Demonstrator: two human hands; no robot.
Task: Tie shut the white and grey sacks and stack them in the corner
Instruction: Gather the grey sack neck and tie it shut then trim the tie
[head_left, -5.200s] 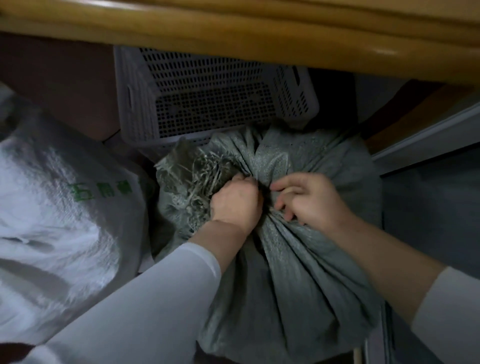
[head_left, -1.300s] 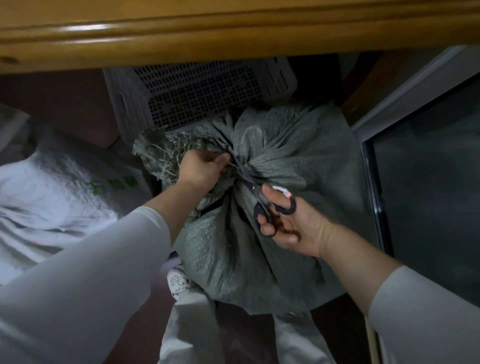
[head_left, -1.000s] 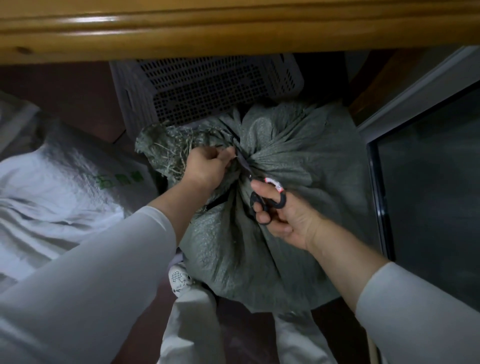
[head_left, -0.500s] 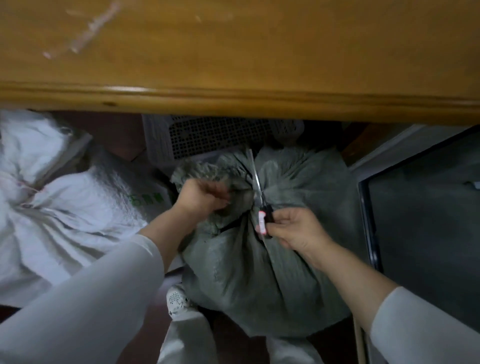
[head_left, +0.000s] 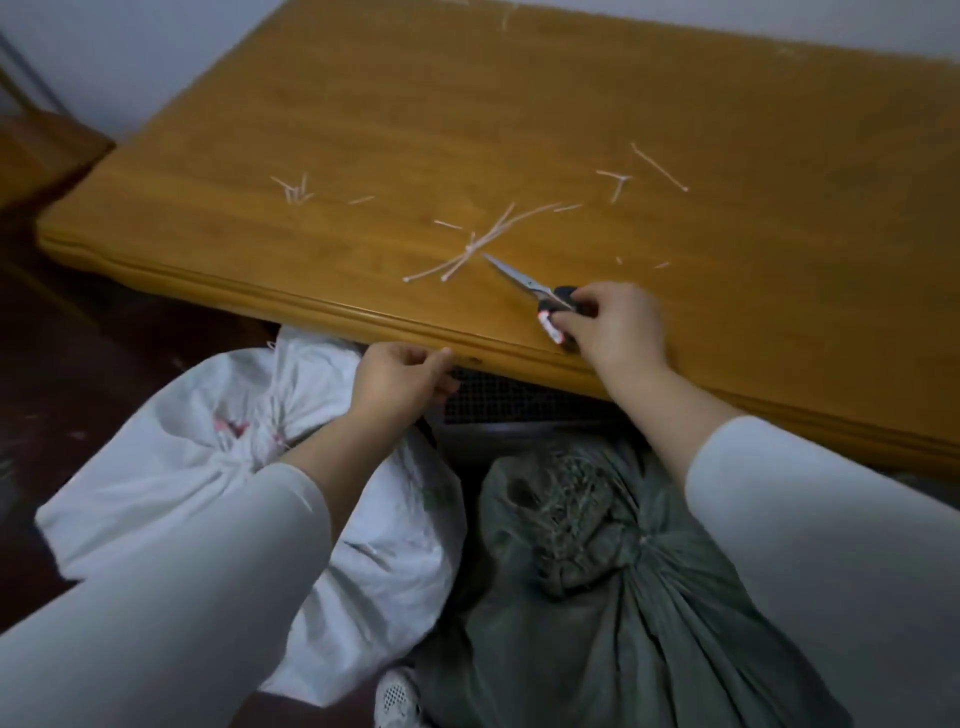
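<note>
Here, the right hand (head_left: 615, 325) grips the black handles of the steel scissors (head_left: 530, 287), blades lying on the yellow wooden table (head_left: 363, 130) among scattered pale cut tie ends (head_left: 470, 249). The left hand (head_left: 397, 382) is loosely curled at the table's front edge; what it pinches cannot be told. Below that overhanging edge, the tied white woven sack (head_left: 218, 467) and grey woven sack (head_left: 613, 587) stand side by side, before a perforated plastic crate (head_left: 498, 402).

The white sack (head_left: 171, 483) sits on the floor at the left, its neck gathered and tied shut. Just beside it on the right, the grey sack (head_left: 623, 613) stands bunched at the neck, dry stalks showing at its puckered top.
</note>
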